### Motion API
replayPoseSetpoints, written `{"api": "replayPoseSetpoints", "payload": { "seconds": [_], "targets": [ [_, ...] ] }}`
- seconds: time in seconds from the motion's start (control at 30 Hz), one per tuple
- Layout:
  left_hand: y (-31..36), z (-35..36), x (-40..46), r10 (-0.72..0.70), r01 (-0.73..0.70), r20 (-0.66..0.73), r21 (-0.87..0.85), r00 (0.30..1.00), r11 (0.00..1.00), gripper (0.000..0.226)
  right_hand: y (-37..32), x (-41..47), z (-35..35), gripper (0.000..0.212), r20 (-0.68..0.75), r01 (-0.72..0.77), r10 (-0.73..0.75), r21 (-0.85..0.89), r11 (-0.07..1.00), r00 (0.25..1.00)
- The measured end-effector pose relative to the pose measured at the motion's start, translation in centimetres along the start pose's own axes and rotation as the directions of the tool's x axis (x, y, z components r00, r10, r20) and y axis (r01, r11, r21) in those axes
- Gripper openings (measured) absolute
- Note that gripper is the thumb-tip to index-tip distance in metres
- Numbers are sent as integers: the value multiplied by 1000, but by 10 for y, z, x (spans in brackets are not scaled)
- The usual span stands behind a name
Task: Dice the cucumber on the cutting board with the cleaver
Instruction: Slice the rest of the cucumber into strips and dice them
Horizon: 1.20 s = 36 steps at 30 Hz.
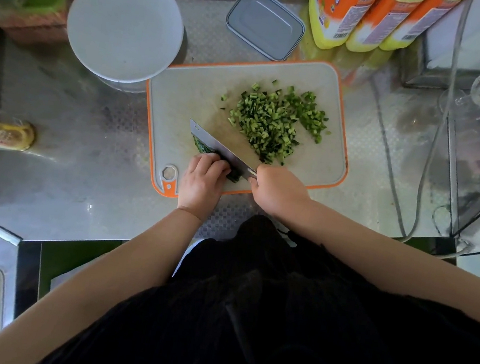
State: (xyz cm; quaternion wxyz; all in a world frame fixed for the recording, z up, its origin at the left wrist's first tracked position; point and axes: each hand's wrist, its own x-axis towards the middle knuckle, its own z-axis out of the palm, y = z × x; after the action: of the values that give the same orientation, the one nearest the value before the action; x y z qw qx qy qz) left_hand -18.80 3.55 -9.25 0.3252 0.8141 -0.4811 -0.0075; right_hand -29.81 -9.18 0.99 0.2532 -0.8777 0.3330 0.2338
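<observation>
Head view: the steel counter (pixel 86 165) is topped by an orange-rimmed cutting board (pixel 182 98). A diced pile (pixel 277 120) is heaped there. The cleaver (pixel 221 150) is gripped by the right hand (pixel 279 190); the uncut cucumber (pixel 202 145) is pinned under the left hand (pixel 202 178), fingers (pixel 217 164) curled.

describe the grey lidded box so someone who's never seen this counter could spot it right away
Start at the orange-rimmed cutting board in the middle of the metal counter. Just beyond its far edge sits the grey lidded box, between the white round bowl and the yellow bottles. It is the only rectangular, rounded-cornered grey container there.
</observation>
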Motion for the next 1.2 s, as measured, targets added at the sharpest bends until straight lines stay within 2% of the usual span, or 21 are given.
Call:
{"api": "replayPoseSetpoints", "payload": {
  "seconds": [0.3,0.43,0.63,0.87,1.03,1.2],
  "targets": [
    [-3,0,2,-39,39,4,-54,999,998,12,-15,12,-12,7,79,-21,27,-71,997,996],
    [-4,0,1,-37,36,-9,-62,999,997,10,-21,13,-9,10,71,-25,33,-115,993,997],
    [-5,1,1,-28,27,-9,-59,1000,998,10,-13,8,10,6,20,5,-4,-19,1000,1000],
    [-1,0,0,-34,34,3,-37,999,999,17,9,31,-9,37,139,-53,32,152,987,990],
    [-1,-2,-1,-31,32,23,-34,999,999,14,8,24,6,29,81,-80,65,205,976,995],
    [-2,-3,0,-26,27,28,-26,999,999,8,6,18,11,26,0,-30,30,147,989,1000]
  ]
}}
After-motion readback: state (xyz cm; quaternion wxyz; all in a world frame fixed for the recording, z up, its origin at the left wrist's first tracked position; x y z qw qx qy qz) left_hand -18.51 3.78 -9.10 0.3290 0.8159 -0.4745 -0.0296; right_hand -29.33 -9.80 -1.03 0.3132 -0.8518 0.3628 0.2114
